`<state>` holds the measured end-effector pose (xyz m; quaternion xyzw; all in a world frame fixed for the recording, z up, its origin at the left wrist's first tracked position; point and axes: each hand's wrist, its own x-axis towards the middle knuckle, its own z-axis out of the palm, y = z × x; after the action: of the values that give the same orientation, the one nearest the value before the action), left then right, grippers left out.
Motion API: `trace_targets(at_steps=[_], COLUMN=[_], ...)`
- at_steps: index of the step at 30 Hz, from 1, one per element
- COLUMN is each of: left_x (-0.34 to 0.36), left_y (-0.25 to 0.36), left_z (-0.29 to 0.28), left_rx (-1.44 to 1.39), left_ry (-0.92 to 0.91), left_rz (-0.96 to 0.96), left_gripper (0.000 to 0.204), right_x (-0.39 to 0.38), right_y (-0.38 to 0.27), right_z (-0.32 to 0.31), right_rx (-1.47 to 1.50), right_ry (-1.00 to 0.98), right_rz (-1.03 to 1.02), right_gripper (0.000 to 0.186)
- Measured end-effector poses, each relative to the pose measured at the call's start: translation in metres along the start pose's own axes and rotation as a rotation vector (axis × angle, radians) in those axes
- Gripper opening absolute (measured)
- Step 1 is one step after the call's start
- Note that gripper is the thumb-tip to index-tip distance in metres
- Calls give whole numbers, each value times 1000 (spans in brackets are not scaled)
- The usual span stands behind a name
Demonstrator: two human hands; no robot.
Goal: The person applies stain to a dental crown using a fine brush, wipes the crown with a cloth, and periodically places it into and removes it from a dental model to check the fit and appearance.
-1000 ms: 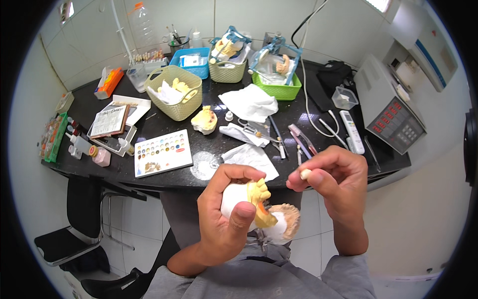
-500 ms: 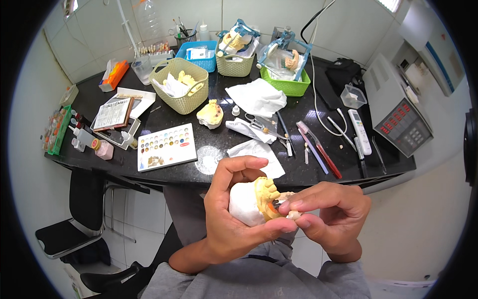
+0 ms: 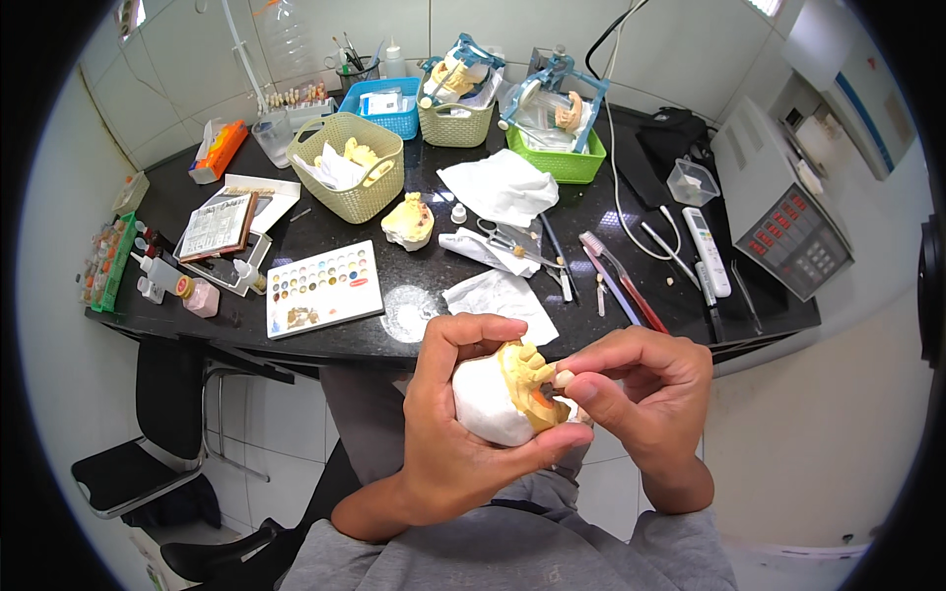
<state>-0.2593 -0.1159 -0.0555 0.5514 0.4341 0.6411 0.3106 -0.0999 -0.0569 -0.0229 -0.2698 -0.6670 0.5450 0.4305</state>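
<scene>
Small white piece now held right up at the model's teeth

The right hand (image 3: 645, 394), a second ago well apart from the plaster model (image 3: 491, 405), is now beside it. Its thumb and fingertips pinch a small white tooth-like piece (image 3: 564, 378) between them. Half a second ago the piece was lower, near the left thumb; now it is level with the model's yellow teeth (image 3: 529, 362), on their right. Whether it touches them cannot be told, as the fingers crowd the spot.

The left hand (image 3: 439, 428) keeps its grip, fingers curled over the top of the white base and thumb along the lower side. The model is above the person's lap, in front of the table edge (image 3: 394, 362), its orange patch (image 3: 542, 398) facing the right hand.

For the work in hand, this looks like a turn from carrying the piece to close handling at the model. Away from the hands, the red toothbrush (image 3: 636, 294) on the table is now less covered.
</scene>
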Motion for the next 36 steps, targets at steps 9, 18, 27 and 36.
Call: trace_targets(at_steps=[9,18,27,36], left_x=[0,2,5,10], left_y=[1,-2,-2,1], left_z=[1,3,3,1], left_rx=[29,100,114,168], left_ry=[30,74,74,55], left_rz=[18,53,15,19], left_gripper=[72,69,68,67], right_x=[3,4,8,8], right_y=[-3,-6,-6,-6], right_z=[0,0,-1,-1], right_rx=[-74,-121,-154,-108], right_ry=[-38,-35,-55,-10], right_rz=[-40,-25,-3,64], right_gripper=[13,13,14,14])
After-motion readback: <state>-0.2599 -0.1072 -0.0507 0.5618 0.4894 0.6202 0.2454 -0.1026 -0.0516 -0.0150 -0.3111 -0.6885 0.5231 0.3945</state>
